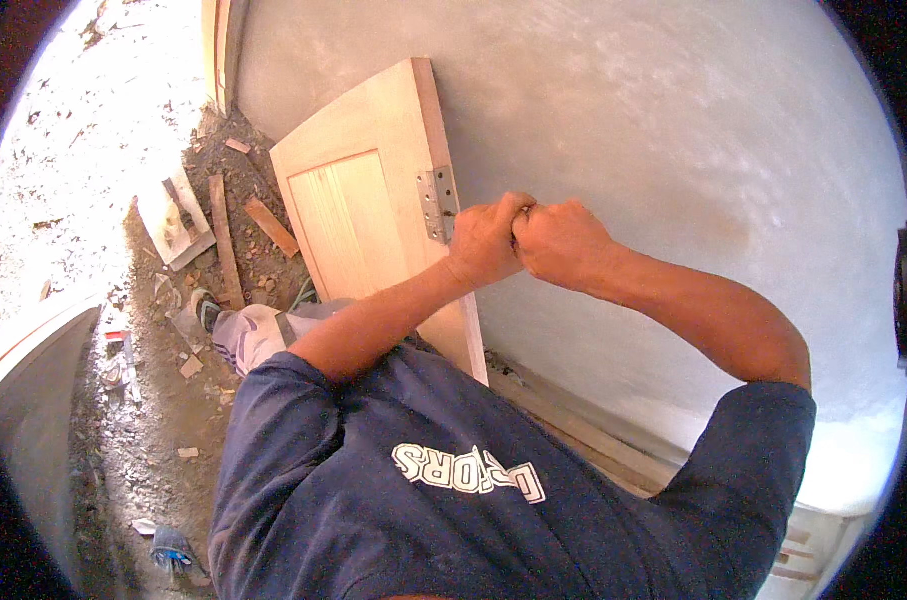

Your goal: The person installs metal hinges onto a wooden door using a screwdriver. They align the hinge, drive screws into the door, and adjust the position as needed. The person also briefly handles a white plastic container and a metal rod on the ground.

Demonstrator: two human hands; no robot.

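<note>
Wooden panel door [349, 215], upper centre of frame, stands beside grey plastered wall [654, 150], metal hinge [433, 203] at its edge. Left hand [486, 243] and right hand [562, 243] meet beside hinge, fingers curled in; contents hidden, cannot tell. Dirt floor [164, 385], frame left, carries wood scraps [224, 240].
</note>
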